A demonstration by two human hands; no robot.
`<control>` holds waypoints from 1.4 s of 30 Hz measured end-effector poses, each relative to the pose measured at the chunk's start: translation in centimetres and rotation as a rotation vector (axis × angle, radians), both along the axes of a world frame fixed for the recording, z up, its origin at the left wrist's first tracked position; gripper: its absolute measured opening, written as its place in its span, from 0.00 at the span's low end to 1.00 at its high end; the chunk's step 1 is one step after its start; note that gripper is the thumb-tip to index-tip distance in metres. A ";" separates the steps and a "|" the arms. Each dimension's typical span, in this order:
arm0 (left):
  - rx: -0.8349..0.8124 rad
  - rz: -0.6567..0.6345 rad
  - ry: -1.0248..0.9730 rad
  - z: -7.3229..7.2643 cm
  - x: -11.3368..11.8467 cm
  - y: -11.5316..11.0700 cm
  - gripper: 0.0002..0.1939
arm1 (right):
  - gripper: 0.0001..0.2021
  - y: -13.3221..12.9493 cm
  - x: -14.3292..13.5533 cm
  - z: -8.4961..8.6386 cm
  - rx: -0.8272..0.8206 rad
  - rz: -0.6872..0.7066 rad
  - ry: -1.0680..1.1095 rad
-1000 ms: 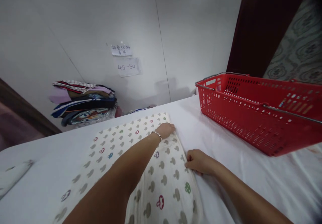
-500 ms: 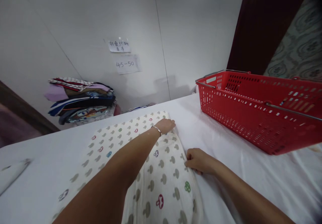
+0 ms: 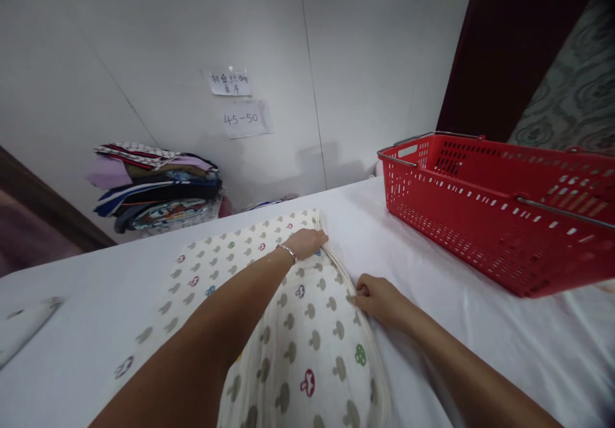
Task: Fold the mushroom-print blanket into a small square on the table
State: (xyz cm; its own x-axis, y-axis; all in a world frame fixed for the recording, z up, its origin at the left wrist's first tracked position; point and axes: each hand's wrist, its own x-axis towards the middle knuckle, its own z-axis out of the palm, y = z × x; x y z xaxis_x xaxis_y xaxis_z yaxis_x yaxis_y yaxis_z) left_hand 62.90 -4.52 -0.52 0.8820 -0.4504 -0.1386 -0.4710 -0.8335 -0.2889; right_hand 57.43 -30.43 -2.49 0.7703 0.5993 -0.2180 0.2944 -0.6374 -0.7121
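On the white-covered worktop (image 3: 353, 213), our left hand (image 3: 310, 242) and right hand (image 3: 379, 296) pinch the right edge of a mushroom-print cloth (image 3: 302, 316) spread before us, apparently to keep its layers lined up. On the wall (image 3: 384, 56), a note (image 3: 247, 119) reads "45-50" beneath a sign (image 3: 230, 84) in handwritten Chinese.

Cream mushroom-print cloth (image 3: 300, 332), slightly wrinkled, on white tabletop (image 3: 360, 229)

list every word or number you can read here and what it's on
"45-50": handwritten on the lower paper sheet on the wall.
"折叠织物", probably: top line on the upper paper sheet; its second line is too blurred to read surely.
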 end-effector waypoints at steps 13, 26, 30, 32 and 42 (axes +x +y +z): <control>-0.094 -0.047 0.052 0.7 -0.6 -1.8 0.12 | 0.11 0.9 -0.3 -1.0 0.008 -0.046 -0.117; -0.246 0.022 0.145 1.5 -1.5 -3.8 0.08 | 0.11 0.9 -0.4 -0.8 0.040 -0.048 -0.107; -0.273 0.132 0.241 2.4 -1.4 -4.0 0.08 | 0.09 1.0 -0.7 -0.8 0.083 -0.030 -0.162; -0.256 0.207 0.297 2.8 -1.2 -3.9 0.09 | 0.09 1.2 -1.0 -0.8 0.104 -0.013 -0.138; -0.109 0.253 0.296 2.6 -0.5 -5.1 0.11 | 0.08 1.4 -1.0 -1.2 0.171 0.026 0.049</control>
State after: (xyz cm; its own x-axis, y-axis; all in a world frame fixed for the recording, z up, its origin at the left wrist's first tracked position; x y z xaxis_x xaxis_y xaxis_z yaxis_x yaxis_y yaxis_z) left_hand 62.40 -9.64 2.12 0.8958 -0.2506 -0.3671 -0.2971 -0.9519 -0.0752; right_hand 56.41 -29.03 -3.73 0.7450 0.6504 -0.1481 0.2712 -0.4982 -0.8236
